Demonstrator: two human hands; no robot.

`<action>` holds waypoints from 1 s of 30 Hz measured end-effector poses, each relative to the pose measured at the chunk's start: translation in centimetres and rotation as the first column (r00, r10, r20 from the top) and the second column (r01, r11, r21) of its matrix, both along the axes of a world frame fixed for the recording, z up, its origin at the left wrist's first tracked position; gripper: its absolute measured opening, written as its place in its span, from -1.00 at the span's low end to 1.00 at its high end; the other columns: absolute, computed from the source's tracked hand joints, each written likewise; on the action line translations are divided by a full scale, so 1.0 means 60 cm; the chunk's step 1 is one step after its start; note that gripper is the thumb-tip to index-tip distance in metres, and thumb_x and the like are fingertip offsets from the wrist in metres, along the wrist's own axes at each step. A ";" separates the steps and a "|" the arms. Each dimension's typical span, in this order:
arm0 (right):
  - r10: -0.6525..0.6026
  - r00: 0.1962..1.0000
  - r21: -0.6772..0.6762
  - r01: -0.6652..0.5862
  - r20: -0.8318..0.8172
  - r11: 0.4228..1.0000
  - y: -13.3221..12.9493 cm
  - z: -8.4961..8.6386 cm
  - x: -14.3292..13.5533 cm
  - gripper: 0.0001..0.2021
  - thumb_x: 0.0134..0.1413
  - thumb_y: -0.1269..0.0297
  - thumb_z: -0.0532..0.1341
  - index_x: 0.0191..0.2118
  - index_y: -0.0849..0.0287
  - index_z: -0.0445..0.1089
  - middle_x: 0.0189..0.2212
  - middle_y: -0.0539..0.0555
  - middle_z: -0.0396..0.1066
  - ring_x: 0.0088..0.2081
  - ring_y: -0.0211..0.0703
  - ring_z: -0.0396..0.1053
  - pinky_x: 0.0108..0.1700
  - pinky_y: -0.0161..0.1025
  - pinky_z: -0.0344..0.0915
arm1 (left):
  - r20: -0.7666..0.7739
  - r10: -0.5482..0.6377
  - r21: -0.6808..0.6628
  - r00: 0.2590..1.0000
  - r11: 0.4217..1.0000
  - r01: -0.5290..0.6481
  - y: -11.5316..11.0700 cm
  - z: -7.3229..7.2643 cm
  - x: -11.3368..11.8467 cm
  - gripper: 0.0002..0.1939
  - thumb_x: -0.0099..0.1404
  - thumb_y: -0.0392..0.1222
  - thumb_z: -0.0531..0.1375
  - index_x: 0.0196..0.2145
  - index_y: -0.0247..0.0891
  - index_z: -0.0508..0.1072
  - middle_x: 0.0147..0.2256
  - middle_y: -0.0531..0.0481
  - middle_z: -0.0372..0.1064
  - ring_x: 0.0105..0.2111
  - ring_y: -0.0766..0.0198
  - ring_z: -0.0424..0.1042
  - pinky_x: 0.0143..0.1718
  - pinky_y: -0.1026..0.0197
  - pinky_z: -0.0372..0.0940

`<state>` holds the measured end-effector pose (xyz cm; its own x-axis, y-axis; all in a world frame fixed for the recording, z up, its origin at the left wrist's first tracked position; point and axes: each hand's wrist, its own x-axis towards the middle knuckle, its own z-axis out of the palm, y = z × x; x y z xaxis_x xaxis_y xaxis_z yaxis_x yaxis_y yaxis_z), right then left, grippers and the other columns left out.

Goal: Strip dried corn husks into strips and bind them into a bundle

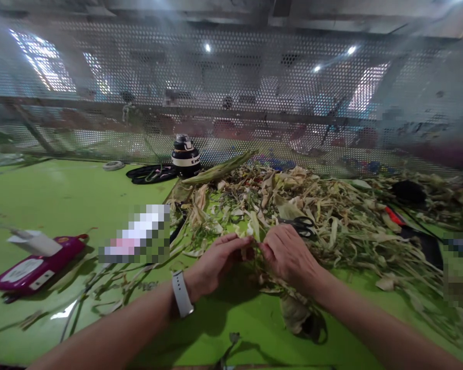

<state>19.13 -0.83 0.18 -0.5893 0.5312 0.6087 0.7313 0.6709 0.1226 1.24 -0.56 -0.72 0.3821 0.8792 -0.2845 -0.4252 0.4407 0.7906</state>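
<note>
Between both hands rises a small pale yellow-green flower-like piece (254,224) that looks like folded plant husk. My left hand (221,259), with a white watch strap (182,294) at the wrist, pinches this piece from the left. From the other side, my right hand (289,254) is closed with thumb and finger pressed together at its base; the exact grip is partly hidden. Black-handled scissors (303,225) lie just behind my right hand. Below it, a curled dry leaf (294,313) rests on the green tabletop (254,334).
A heap of dried husks and leaves (343,226) covers the right and back. Behind it stand a black bottle (185,156) and a perforated metal screen (231,77). A magenta power strip (38,267) with a white plug (34,242) lies left, near a blurred-out object (137,234).
</note>
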 end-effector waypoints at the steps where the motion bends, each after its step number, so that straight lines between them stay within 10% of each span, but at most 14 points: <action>1: -0.038 0.999 -0.006 0.038 -0.026 0.999 -0.001 0.002 0.002 -0.75 0.21 0.35 -0.04 -0.48 0.20 0.22 -0.53 0.06 0.20 -0.44 -0.16 0.08 -0.34 -0.23 0.03 | 0.021 0.024 -0.010 0.999 1.000 -0.024 0.001 0.001 0.001 -0.90 0.01 -0.24 0.33 -0.50 -0.29 0.48 -0.45 0.01 0.46 -0.44 0.35 0.42 -0.37 0.35 0.29; 21: -0.169 0.985 0.014 0.169 0.024 0.986 -0.025 -0.014 -0.035 -0.82 0.17 0.28 0.03 -0.37 0.23 0.30 -0.48 0.10 0.31 -0.41 -0.13 0.22 -0.33 -0.20 0.04 | 0.314 0.167 -0.166 0.935 0.979 -0.119 -0.021 -0.005 0.029 -0.88 0.18 -0.19 0.16 -0.46 -0.23 0.46 -0.44 0.04 0.42 -0.41 0.34 0.38 -0.28 0.31 0.28; 30: -0.202 0.899 -0.535 -0.041 -0.388 0.844 -0.029 -0.016 -0.030 -0.93 0.11 0.36 0.06 -0.38 0.19 0.23 -0.47 0.03 0.33 -0.48 -0.24 0.27 -0.43 -0.33 0.17 | 0.121 0.090 0.080 0.989 0.992 -0.100 -0.033 -0.003 0.029 -0.83 -0.01 -0.27 0.34 -0.42 -0.23 0.44 -0.38 0.06 0.45 -0.34 0.35 0.39 -0.26 0.33 0.24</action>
